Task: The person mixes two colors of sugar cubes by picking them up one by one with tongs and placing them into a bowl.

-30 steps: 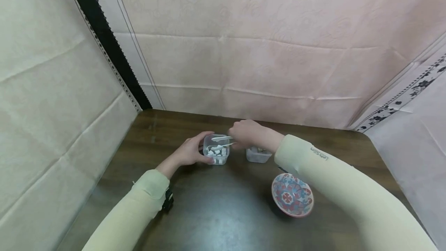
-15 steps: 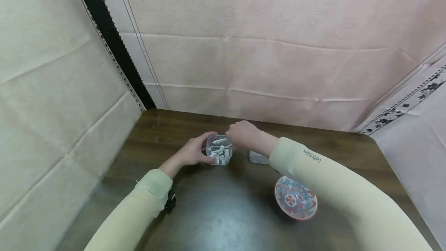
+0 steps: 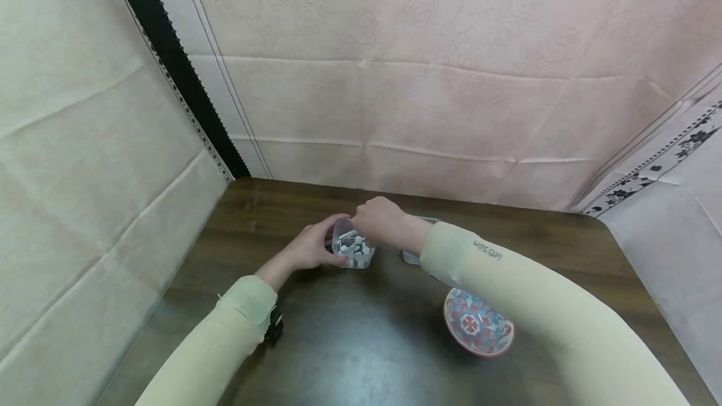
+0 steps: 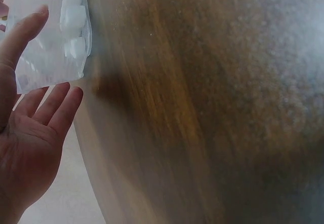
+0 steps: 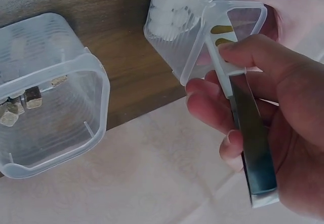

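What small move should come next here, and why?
Probably squeeze the tongs onto one white block: the right hand holds them with their ends inside the tub of blocks, and the left hand grips that tub.

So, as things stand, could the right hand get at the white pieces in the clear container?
Probably yes: the clear container has its mouth open toward the right hand, whose slim tool points into it; nothing seems to block the white pieces.
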A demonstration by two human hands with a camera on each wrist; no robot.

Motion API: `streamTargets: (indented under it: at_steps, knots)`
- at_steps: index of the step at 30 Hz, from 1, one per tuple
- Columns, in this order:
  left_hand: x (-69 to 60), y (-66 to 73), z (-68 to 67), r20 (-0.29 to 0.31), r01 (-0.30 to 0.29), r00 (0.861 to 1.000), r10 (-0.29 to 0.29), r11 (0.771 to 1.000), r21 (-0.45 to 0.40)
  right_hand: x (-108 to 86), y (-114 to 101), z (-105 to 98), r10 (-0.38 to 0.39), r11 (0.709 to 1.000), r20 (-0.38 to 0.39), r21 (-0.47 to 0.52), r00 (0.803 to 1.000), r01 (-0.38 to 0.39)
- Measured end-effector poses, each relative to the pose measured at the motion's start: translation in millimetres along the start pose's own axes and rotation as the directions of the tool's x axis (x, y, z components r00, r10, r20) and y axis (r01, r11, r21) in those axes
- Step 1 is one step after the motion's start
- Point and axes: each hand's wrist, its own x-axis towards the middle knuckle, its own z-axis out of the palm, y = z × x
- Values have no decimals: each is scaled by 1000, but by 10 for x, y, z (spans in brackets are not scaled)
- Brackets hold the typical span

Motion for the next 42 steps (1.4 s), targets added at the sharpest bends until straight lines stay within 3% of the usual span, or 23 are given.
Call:
streamTargets:
  at_steps: [14,25,32,42]
  knots:
    - [-21,36,-11,-2,-1,1000,1,1000,17,-7,-32,-22,23,997,-39,-69,999,-26]
    - [-32,43,-13,-6,-4,1000,4,1000,17,-20,-65,-33,51,999,-3,-7,999,-51]
    - [-42,50,-4,-7,-6,1000,6,1000,2,51,-128,-8,36,996,-43,-81,998,-39]
    - [-19,13,3,-10,13,1000,-13,1000,1,87,-169,-4,11,993,-36,-117,999,-15]
